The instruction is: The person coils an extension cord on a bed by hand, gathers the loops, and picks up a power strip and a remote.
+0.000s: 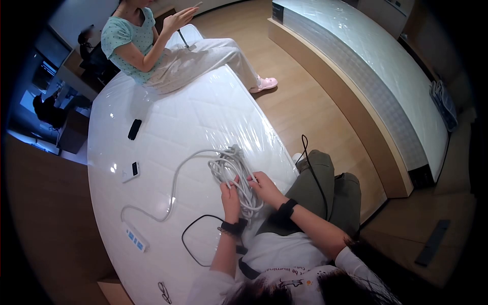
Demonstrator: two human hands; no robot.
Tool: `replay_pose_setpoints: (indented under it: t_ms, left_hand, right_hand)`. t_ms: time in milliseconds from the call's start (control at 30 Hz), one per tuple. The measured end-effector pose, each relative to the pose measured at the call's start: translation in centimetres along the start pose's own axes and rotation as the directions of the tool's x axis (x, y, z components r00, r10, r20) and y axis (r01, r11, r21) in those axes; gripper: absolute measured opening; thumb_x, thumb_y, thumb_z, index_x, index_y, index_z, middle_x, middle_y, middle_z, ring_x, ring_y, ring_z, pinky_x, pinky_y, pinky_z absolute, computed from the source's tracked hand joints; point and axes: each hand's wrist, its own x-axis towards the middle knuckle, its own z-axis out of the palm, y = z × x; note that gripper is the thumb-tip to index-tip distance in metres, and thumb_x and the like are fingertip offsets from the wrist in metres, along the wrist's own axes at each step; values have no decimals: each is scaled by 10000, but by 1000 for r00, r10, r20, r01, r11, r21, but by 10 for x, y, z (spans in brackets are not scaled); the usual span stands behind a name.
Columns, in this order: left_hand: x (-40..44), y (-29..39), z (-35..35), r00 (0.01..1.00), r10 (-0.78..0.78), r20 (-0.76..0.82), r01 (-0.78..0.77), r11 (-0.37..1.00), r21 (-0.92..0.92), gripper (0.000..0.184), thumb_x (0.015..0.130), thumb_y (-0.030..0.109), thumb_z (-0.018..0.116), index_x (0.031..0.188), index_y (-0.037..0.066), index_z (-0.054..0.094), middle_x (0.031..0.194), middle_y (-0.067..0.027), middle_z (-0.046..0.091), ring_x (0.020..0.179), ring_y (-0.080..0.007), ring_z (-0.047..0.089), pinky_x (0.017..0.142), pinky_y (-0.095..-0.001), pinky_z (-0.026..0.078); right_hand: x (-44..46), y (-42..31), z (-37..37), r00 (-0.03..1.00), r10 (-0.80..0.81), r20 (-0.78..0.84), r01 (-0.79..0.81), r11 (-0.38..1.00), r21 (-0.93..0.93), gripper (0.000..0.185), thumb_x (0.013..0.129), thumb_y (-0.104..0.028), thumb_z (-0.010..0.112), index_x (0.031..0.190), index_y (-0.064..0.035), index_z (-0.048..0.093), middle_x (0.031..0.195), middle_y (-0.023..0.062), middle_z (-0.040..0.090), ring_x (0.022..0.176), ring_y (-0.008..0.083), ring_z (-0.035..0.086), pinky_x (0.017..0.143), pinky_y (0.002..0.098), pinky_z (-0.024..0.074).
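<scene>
A bundle of grey extension cable [231, 165] lies in loose loops on the plastic-wrapped mattress [152, 112]. My left hand [230, 197] is closed around strands on the near left side of the bundle. Opposite it, my right hand [265, 188] pinches a strand at the right side of the loops. One length of the cable curves away to the left and ends at a white power strip [135, 238] with blue-toned sockets, which lies flat. Black bands circle both my wrists. Part of the coil is hidden behind my fingers.
A white power bank-like device [130, 172] and a black object [134, 129] lie on the mattress, with folded glasses [163, 293] near the bottom. A thin black cord [184, 235] loops beside my left arm. Another person [137, 51] sits at the far end. A second wrapped mattress [356, 66] stands right.
</scene>
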Motion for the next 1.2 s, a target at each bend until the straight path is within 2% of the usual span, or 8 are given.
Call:
replay_pose_setpoints:
  t_ms: [100, 267, 400, 500, 667, 767, 967, 1200]
  left_hand:
    - [0, -3, -2, 997, -66, 49, 72, 988, -134, 114, 877, 91, 380, 945, 7, 415, 1117, -155, 552, 964, -174, 528, 827, -265, 401]
    - [0, 4, -8, 973, -166, 160, 205, 942, -266, 162, 871, 88, 381, 1000, 8, 439, 1180, -151, 512, 987, -175, 513, 884, -271, 373]
    - [1, 3, -13, 991, -42, 129, 44, 999, -12, 205, 840, 40, 380, 1022, 5, 467, 1104, -107, 541, 985, -164, 509, 865, -259, 389]
    - [2, -9, -18, 998, 45, 43, -50, 992, 112, 279, 792, -18, 387, 1057, -3, 472, 1076, -94, 535, 1012, -163, 493, 873, -264, 382]
    - [-6, 11, -12, 958, 217, -188, -170, 956, 237, 412, 692, -63, 407, 1095, -25, 483, 1185, -186, 416, 1095, -286, 424, 943, -367, 345]
    - [-7, 11, -17, 927, 374, -11, -253, 650, 717, 515, 669, -104, 386, 1174, -16, 443, 1314, -209, 289, 1181, -353, 333, 1006, -422, 275]
    - [-1, -11, -17, 922, 348, 170, -371, 663, 651, 644, 649, -156, 352, 1275, -6, 344, 1391, -284, 137, 1271, -413, 209, 1049, -420, 193]
    - [-1, -8, -13, 928, 329, 174, -348, 601, 719, 569, 783, 104, 524, 1287, -29, 296, 1385, -301, 122, 1271, -427, 193, 1024, -437, 219]
  right_hand:
    - [1, -24, 1, 961, 222, 165, -240, 966, 99, 268, 795, -140, 601, 951, 13, 445, 849, 106, 531, 718, 156, 535, 650, 270, 446]
    - [2, -29, 6, 949, 256, 184, -282, 951, 131, 262, 760, -114, 600, 898, 9, 415, 821, 113, 521, 630, 177, 526, 579, 292, 444]
    - [-2, -22, 10, 956, 276, 102, -280, 960, 29, 184, 734, -42, 544, 873, 1, 432, 822, 145, 497, 675, 246, 516, 617, 325, 426]
    - [-9, -4, 22, 986, -64, -156, 50, 994, -95, 177, 694, 8, 493, 865, -9, 450, 840, 181, 465, 780, 326, 476, 700, 368, 395]
    - [-11, -2, 18, 989, 3, -145, -32, 980, -197, 277, 657, 47, 444, 923, -22, 481, 858, 193, 453, 857, 370, 428, 772, 417, 357]
    - [-10, 4, 17, 993, 26, -115, -57, 960, -275, 305, 662, 51, 450, 958, -21, 471, 897, 210, 440, 861, 386, 425, 775, 440, 353]
    - [-8, 12, 20, 980, -69, -185, -12, 914, -406, 256, 682, 47, 466, 934, 3, 469, 1081, 245, 415, 958, 410, 425, 835, 446, 361]
    - [-7, 7, 20, 983, -94, -155, 20, 907, -421, 174, 779, -56, 507, 918, 33, 449, 1156, 245, 400, 1022, 415, 416, 823, 456, 387]
